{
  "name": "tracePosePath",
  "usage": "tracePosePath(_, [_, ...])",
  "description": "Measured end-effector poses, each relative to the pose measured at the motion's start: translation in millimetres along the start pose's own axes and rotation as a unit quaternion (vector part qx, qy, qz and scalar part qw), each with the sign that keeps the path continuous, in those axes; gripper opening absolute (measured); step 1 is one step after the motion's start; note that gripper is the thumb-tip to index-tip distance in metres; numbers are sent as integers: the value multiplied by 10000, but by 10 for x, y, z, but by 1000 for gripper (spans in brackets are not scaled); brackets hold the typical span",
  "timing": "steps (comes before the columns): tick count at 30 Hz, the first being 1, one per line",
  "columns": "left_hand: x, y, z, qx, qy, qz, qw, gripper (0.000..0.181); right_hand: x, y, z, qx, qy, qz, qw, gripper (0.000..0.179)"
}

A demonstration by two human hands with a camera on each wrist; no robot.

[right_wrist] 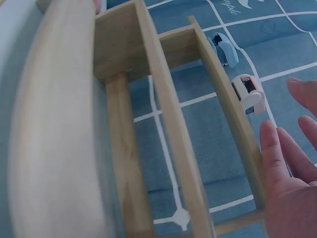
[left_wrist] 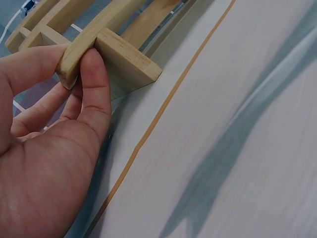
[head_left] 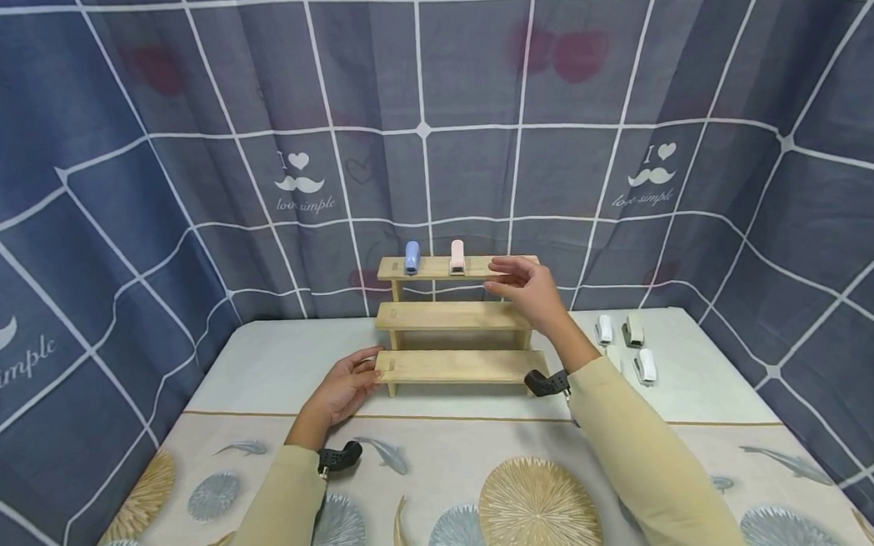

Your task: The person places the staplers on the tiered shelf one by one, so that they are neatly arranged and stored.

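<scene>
A three-step wooden shelf [head_left: 450,315] stands on the table, seen from its front in the head view. My left hand [head_left: 349,384] pinches the left end of its lowest board, thumb and finger on either side of the wood in the left wrist view. At the right end of the top board is my right hand [head_left: 526,288], fingers loosely extended and nothing between them. To the left of those fingers, a pink mini stapler [head_left: 457,257] sits on the top board. Further left on that board is a blue mini stapler [head_left: 412,258].
Right of the shelf, several small staplers rest on the white table surface [head_left: 701,365], among them a white stapler [head_left: 645,367] and a pale green stapler [head_left: 632,330]. One is partly hidden by my right sleeve. A checked curtain [head_left: 476,170] hangs close behind the shelf.
</scene>
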State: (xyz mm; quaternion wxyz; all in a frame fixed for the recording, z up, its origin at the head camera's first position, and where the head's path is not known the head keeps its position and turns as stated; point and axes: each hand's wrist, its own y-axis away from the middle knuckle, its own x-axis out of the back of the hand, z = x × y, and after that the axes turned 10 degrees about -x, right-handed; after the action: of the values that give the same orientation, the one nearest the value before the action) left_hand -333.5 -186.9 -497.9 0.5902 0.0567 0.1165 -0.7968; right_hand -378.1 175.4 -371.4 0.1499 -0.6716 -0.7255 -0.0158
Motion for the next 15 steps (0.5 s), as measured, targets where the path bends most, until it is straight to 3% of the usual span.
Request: tracePosePath(15, [-26,10,25,58,-118,124,9998,68,190,466,413,95,-325,604,9976,46])
